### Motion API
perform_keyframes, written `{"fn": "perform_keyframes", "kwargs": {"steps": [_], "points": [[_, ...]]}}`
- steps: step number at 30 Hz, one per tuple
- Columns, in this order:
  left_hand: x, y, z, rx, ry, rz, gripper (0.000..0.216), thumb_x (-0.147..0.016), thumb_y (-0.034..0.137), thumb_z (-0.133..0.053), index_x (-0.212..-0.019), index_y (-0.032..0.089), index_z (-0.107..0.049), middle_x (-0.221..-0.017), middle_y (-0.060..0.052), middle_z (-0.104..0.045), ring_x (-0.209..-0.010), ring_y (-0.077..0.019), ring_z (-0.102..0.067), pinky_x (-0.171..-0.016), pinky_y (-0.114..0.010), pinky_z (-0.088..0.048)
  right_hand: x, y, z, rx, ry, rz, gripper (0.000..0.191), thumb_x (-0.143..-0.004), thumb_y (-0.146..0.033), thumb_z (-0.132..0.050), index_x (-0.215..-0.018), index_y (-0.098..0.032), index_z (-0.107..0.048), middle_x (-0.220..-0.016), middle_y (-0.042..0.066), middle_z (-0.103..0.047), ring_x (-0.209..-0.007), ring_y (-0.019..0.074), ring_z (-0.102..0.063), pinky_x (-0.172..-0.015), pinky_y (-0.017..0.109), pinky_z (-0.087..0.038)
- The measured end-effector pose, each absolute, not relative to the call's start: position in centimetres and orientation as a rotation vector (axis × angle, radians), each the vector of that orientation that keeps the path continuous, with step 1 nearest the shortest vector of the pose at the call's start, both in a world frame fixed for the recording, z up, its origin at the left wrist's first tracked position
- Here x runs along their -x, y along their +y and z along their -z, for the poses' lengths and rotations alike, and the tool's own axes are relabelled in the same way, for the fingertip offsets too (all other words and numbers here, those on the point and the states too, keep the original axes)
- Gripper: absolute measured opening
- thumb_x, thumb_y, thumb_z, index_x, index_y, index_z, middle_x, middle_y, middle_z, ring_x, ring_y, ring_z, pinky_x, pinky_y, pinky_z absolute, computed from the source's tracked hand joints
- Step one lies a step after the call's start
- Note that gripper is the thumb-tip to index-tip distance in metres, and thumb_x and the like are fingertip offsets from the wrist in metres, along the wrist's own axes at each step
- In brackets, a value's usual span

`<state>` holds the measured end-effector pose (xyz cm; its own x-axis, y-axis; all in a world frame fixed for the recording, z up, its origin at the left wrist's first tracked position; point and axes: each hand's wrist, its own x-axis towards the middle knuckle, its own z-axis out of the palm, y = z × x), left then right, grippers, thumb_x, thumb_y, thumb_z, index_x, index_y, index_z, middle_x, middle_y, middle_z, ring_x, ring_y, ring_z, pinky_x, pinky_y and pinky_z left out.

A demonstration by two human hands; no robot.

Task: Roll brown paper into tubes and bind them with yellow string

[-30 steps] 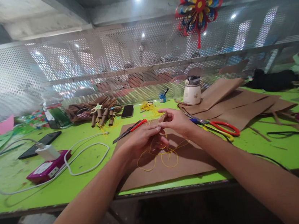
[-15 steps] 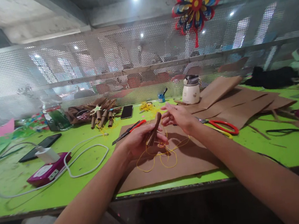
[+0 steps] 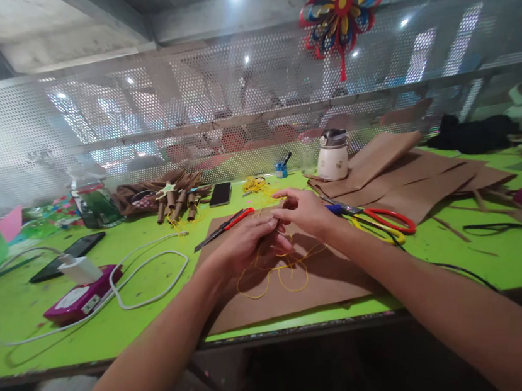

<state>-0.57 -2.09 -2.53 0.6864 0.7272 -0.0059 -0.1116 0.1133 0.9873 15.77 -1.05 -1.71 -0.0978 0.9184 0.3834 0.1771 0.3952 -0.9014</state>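
Observation:
My left hand (image 3: 250,241) is closed in front of me above a brown paper sheet (image 3: 275,308). The folded brown paper strip it holds is now almost wholly hidden behind the fingers. My right hand (image 3: 308,212) meets it from the right, fingertips pinched against the left fingers. What this pinch holds is too small to make out. Thin yellow string (image 3: 296,289) hangs in loops below both hands, over the sheet. Left of the hands lies a dark cutter with a red edge (image 3: 227,227). Scissors with red and yellow handles (image 3: 395,220) rest beside my right forearm.
Brown paper sheets (image 3: 411,177) and a cream bottle (image 3: 333,160) stand back right. Small paper rolls (image 3: 176,204), a phone (image 3: 220,194) and a blue jar (image 3: 281,169) line the back. On the left are a purple power strip (image 3: 83,296) and a white cable (image 3: 155,302).
My right hand has moved left and down onto the left fingers. The folded paper, upright and visible before, is now covered by the hands. More of the scissors shows.

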Motion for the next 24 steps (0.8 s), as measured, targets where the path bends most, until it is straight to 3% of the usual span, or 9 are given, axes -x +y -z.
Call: {"fn": "perform_keyframes", "kwargs": {"steps": [9,17,20,24], "points": [[0.1,-2.6,2.4,-1.38,0.656,-0.691,0.026,-0.085,0.034,-0.054,-0.084,0.008,-0.06,-0.068,-0.013,-0.068,-0.064,-0.0186,-0.065,-0.068,-0.029,-0.049,-16.0,-0.9,1.6,0.952,-1.361,-1.127,0.022,-0.074,-0.008,-0.056,-0.096,-0.012,-0.061,-0.056,-0.003,-0.06,-0.046,0.0093,-0.056,-0.053,0.024,-0.049],[0.4,-2.4,2.7,-1.307,0.679,-0.722,0.023,-0.085,0.031,-0.053,-0.085,0.009,-0.058,-0.067,-0.012,-0.068,-0.062,-0.0183,-0.065,-0.064,-0.028,-0.049,-16.4,-1.2,0.9,0.91,-1.259,-1.416,0.017,-0.09,-0.021,-0.042,-0.097,-0.013,-0.055,-0.056,0.001,-0.063,-0.049,0.0132,-0.062,-0.055,0.026,-0.05],[0.3,-2.4,2.7,-1.286,0.666,-0.711,0.021,-0.085,0.03,-0.052,-0.085,0.009,-0.058,-0.067,-0.011,-0.068,-0.059,-0.0169,-0.064,-0.061,-0.027,-0.049,-15.9,-1.3,1.1,0.948,-1.352,-1.3,0.016,-0.084,-0.023,-0.053,-0.097,-0.014,-0.056,-0.058,0.0,-0.063,-0.05,0.0125,-0.06,-0.053,0.025,-0.05],[0.1,-2.4,2.7,-1.332,0.657,-0.743,0.02,-0.085,0.027,-0.052,-0.091,0.01,-0.06,-0.067,-0.01,-0.068,-0.059,-0.0155,-0.063,-0.06,-0.025,-0.049,-15.3,-1.1,2.0,0.995,-1.449,-1.025,0.04,-0.065,-0.008,-0.066,-0.104,-0.013,-0.057,-0.057,-0.005,-0.059,-0.051,0.0106,-0.057,-0.056,0.025,-0.048]]}}
